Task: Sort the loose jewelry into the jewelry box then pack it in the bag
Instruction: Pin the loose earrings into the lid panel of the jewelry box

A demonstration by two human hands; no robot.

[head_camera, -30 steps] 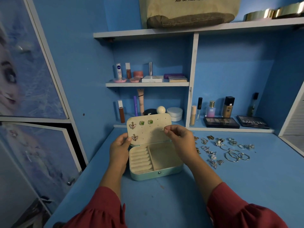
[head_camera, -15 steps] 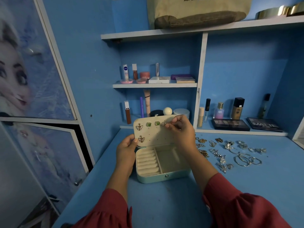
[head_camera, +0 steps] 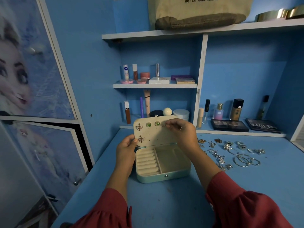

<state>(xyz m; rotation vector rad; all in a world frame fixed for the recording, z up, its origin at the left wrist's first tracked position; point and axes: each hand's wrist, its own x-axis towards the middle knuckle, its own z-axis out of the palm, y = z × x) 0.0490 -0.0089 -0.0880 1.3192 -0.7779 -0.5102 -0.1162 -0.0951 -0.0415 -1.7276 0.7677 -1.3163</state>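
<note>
While the blue desk [head_camera: 246, 186] filled the lower frame, a beige bag [head_camera: 199, 12] printed "JUST EAT MORE HEALTHY" sat on the top shelf [head_camera: 164, 32] above it. Cosmetics stood on the lower shelves, with two dark palettes [head_camera: 230, 125] at right. The jewelry box [head_camera: 162, 163] lay open near the middle of the desk, pale green outside, cream inside, ring rolls in the left section and one plain compartment at right. Its lid [head_camera: 153, 129] stood upright, holding two butterfly earrings [head_camera: 139, 127] at left and two green studs [head_camera: 148, 124] along the top row. The left hand [head_camera: 125, 148] gripped the lid's left edge, thumb on the inner face beside the lower butterfly. The right hand [head_camera: 182, 130] pinched a small earring [head_camera: 164, 124] between curled fingertips, against the top row just right of the green studs. Loose jewelry [head_camera: 230, 153] lay scattered on the desk right of the box, hoops among it.
</note>
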